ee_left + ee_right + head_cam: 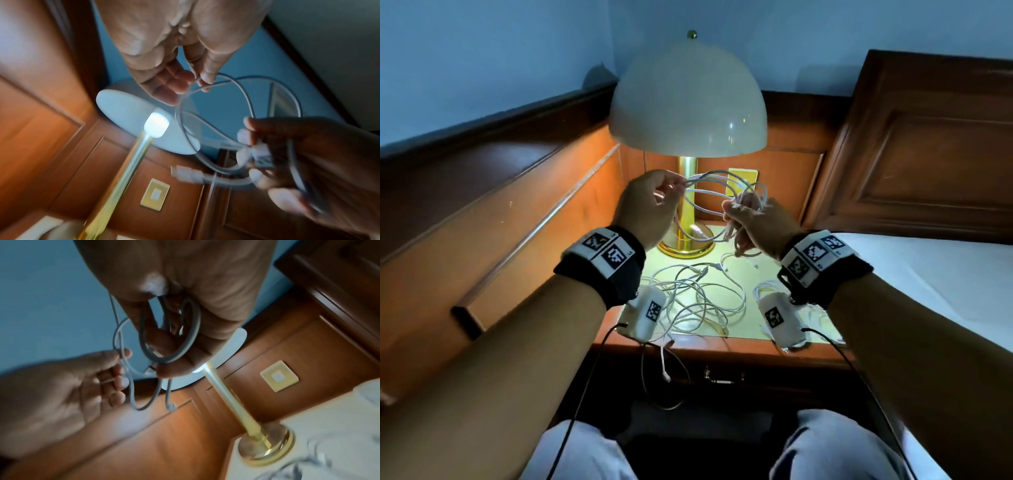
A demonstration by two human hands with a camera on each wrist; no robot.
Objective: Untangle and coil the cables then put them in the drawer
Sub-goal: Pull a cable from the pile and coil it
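Head view: both hands are raised before the lamp [688, 102]. Right hand [753, 226] grips a coil of white cable [717, 192]; left hand [650, 205] pinches its loop at 9 o'clock. Loose cables [698, 294] lie tangled on the tabletop [743, 270], one dangling over the closed drawer [722, 377] at 6 o'clock.

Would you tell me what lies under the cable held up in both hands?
Under the held cable stand the lamp's brass base and a loose tangle of white cables on the nightstand top. The wrists hide the tangle's outer edges.
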